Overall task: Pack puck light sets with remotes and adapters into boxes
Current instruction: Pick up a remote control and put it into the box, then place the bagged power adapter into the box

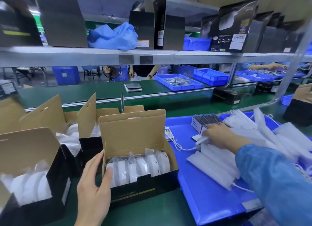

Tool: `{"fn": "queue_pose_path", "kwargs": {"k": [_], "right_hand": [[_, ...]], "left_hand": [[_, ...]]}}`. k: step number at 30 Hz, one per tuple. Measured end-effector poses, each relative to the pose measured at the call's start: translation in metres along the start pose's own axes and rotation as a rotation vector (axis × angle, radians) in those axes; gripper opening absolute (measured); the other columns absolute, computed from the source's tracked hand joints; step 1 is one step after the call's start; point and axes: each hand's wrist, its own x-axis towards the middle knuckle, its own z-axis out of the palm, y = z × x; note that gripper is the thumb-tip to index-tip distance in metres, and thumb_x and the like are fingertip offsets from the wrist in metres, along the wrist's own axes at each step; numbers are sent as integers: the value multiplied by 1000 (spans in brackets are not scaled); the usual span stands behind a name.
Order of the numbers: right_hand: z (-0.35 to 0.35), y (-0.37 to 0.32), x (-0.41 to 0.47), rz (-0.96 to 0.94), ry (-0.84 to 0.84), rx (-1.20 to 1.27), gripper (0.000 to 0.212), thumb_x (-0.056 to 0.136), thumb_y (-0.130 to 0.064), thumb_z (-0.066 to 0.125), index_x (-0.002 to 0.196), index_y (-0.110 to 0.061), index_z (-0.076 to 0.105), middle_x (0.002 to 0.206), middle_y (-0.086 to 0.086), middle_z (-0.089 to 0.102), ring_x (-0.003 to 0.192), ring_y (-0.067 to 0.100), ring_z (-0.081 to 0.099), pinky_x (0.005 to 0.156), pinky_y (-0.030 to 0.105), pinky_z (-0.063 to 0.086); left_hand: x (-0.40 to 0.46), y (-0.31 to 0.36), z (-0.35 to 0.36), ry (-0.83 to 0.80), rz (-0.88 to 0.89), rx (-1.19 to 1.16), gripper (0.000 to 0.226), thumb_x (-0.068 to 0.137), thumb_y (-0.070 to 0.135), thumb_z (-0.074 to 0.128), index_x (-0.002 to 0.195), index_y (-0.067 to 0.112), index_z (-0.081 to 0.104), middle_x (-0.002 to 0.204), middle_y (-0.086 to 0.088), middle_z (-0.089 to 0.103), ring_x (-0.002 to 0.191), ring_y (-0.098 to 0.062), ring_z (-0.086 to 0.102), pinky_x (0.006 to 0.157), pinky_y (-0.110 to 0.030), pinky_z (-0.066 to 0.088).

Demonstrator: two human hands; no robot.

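An open black box with a brown lid flap stands in front of me on the green belt. Several white puck lights in clear bags fill it, standing on edge. My left hand holds the box's left end, thumb against the leftmost puck. My right hand reaches over the blue tray and grips a white adapter with its white cable trailing left. A small remote with coloured buttons lies by the tray's left rim. A row of stacked remotes stands just behind my fingers.
Bagged white adapters lie heaped across the tray. More open boxes with pucks stand at left and behind. A sealed black box and a scale sit farther back. Shelf above holds flat cartons and a blue cloth.
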Motion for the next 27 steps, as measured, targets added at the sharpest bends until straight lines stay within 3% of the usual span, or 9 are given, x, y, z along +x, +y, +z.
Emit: {"fn": "queue_pose_path", "kwargs": {"k": [2, 6, 9, 13, 17, 20, 24, 27], "right_hand": [[-10, 5, -3, 42, 137, 120, 30, 96, -26, 52, 126, -24, 53, 122, 4, 48, 112, 26, 54, 83, 34, 39], [-44, 21, -29, 203, 694, 461, 30, 91, -21, 62, 119, -9, 62, 111, 16, 57, 96, 40, 58, 77, 46, 43], [-72, 27, -45, 165, 843, 608, 29, 92, -18, 63, 119, -7, 62, 105, 18, 59, 87, 42, 58, 73, 46, 45], [-90, 31, -36, 61, 845, 641, 29, 92, -19, 64, 118, -7, 61, 101, 15, 59, 86, 36, 56, 72, 44, 45], [-67, 31, -14, 4, 612, 884, 23, 92, -19, 65, 113, -11, 62, 94, 8, 63, 86, 30, 60, 74, 39, 46], [-29, 23, -1, 82, 482, 977, 21, 95, -23, 61, 113, -12, 60, 90, 1, 60, 85, 26, 58, 69, 32, 37], [9, 18, 5, 251, 395, 1139, 24, 98, -26, 55, 117, -11, 55, 103, 11, 65, 91, 26, 56, 75, 33, 37], [18, 20, 6, 331, 397, 1101, 27, 98, -26, 54, 117, -6, 54, 106, 18, 65, 90, 28, 54, 74, 33, 35]], "left_hand": [[0, 0, 0, -4, -11, -4, 47, 95, 15, 61, 136, 37, 56, 132, 27, 55, 122, 16, 45, 101, -27, 37], [-1, 2, 1, 2, -18, -20, 49, 95, 14, 62, 131, 46, 54, 132, 28, 55, 123, 14, 46, 98, -23, 37], [0, 5, 2, 3, -26, -35, 49, 96, 15, 61, 125, 53, 52, 130, 33, 54, 123, 13, 47, 98, -22, 38], [0, 7, 1, -3, -35, -33, 46, 96, 20, 61, 123, 56, 52, 129, 33, 55, 121, 16, 47, 99, -24, 39], [0, 8, -1, -1, -31, -22, 46, 96, 20, 62, 125, 54, 51, 129, 29, 56, 119, 19, 46, 100, -27, 40], [0, 10, -1, 1, -35, -17, 47, 95, 19, 62, 123, 56, 51, 130, 29, 56, 119, 19, 46, 100, -27, 40], [1, 8, -1, 1, -23, -1, 47, 95, 18, 62, 126, 52, 53, 130, 31, 56, 119, 18, 46, 101, -28, 39], [2, 7, -1, -4, -9, 4, 46, 95, 17, 63, 127, 49, 54, 129, 32, 56, 119, 18, 47, 100, -27, 39]]}}
